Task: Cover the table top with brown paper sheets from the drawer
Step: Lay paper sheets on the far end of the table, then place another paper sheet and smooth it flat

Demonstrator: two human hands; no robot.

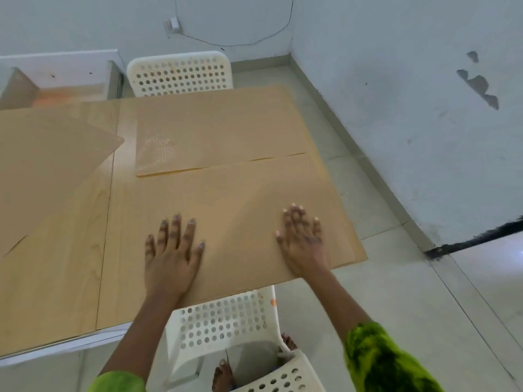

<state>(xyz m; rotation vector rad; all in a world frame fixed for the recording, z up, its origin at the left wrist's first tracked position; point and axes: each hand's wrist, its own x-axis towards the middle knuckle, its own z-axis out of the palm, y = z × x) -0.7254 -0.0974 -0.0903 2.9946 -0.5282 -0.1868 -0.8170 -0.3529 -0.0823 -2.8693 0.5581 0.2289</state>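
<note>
A large brown paper sheet (240,193) lies flat on the near right part of the wooden table (56,292), its right edge hanging past the table's side. My left hand (171,256) and my right hand (304,241) both rest palm-down on this sheet with fingers spread. A second brown sheet (220,128) lies behind it, covering the far right part. A third brown sheet (48,165) lies on the left part, one corner pointing right. An open white drawer (65,80) stands behind the table at the far left.
One white perforated plastic chair (181,73) stands at the table's far side; another (226,329) sits right in front of me, under my arms. My bare feet show beneath it. A grey wall (410,108) closes off the right side, tiled floor between.
</note>
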